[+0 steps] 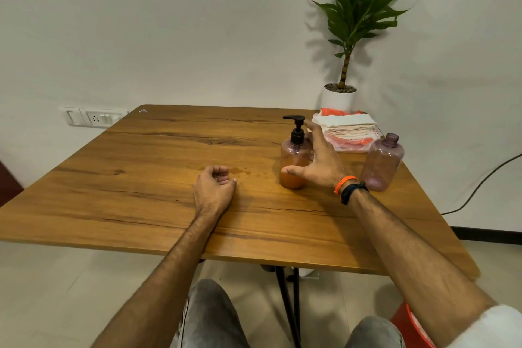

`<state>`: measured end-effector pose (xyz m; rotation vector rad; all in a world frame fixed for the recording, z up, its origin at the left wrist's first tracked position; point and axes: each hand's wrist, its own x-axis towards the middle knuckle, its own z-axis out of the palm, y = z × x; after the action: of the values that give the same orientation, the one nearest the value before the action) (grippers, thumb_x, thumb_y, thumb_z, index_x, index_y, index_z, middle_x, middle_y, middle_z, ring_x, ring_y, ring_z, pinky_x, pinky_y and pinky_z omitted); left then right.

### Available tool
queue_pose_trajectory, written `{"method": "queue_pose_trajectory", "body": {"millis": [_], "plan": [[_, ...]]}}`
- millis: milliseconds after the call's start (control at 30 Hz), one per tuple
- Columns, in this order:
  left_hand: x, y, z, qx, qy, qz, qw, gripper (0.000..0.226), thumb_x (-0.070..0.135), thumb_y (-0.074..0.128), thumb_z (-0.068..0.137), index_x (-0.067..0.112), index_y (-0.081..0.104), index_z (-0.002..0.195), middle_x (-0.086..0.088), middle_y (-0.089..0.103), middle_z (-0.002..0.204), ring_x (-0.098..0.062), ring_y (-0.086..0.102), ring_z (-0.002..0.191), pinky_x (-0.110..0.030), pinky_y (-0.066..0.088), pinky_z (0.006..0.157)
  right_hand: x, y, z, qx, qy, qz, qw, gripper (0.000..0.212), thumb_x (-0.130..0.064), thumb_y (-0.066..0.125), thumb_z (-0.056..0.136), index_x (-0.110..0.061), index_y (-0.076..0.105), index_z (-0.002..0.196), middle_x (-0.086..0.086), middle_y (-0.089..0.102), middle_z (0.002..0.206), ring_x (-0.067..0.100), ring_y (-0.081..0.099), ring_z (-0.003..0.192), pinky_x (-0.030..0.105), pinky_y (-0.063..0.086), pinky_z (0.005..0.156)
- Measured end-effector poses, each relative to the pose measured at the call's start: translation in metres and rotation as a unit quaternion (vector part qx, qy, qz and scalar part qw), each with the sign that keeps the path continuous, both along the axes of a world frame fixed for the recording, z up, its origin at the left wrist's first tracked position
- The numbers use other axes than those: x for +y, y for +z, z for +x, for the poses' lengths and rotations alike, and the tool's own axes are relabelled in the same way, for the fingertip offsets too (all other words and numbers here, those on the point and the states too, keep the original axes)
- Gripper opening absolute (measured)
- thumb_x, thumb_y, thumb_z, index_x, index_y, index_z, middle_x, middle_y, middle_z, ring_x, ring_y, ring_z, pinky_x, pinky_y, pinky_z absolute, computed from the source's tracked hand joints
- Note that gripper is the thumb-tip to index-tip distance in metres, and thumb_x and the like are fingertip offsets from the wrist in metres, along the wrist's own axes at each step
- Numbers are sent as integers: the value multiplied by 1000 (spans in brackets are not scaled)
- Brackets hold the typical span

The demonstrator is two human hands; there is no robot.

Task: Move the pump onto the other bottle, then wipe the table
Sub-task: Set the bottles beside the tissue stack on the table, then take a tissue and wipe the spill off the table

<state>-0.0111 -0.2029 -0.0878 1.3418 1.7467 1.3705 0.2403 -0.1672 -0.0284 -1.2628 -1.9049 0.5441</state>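
A pink bottle (292, 162) with orange liquid in its lower part stands right of centre on the wooden table (141, 167). A black pump (296, 128) is on its neck. My right hand (320, 161) is spread next to this bottle, thumb in front of its base and fingers behind it, not closed round it. An empty pink bottle (381, 164) without a cap stands further right. My left hand (214, 189) rests on the table with fingers loosely curled, holding nothing. Faint wet marks (243, 170) lie between the left hand and the bottle.
A stack of folded cloths or paper napkins (346, 126) lies on orange-white plastic at the back right. A potted plant (340, 94) stands behind it. A wall socket (94, 117) is at the back left, and a black cable (485, 178) hangs at the right.
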Motion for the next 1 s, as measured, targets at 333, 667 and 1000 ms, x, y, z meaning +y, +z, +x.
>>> {"method": "queue_pose_trajectory", "body": {"millis": [333, 667, 1000], "plan": [[-2, 6, 0, -4, -25, -15, 1000, 31, 14, 78, 80, 17, 66, 108, 3, 69, 100, 1, 64, 84, -15, 52, 75, -7, -12, -5, 108, -30, -61, 992, 88, -33, 91, 59, -28, 43, 133, -3, 53, 134, 15, 53, 120, 28, 45, 96], [-3, 20, 3, 0, -14, -32, 999, 29, 18, 79, 80, 19, 66, 106, 1, 70, 102, -7, 64, 89, -22, 51, 80, -12, 7, 6, 172, -37, -76, 981, 66, 13, 68, 75, -16, 50, 131, -2, 59, 124, 15, 60, 114, 24, 55, 82], [19, 67, 52, 23, -68, -18, 997, 37, 21, 79, 81, 16, 66, 115, 1, 67, 114, -13, 65, 97, -33, 58, 84, -21, 72, 42, 92, -199, 33, 975, 32, 1, 66, 78, -18, 67, 104, -9, 69, 87, 1, 64, 77, 3, 47, 63]]}}
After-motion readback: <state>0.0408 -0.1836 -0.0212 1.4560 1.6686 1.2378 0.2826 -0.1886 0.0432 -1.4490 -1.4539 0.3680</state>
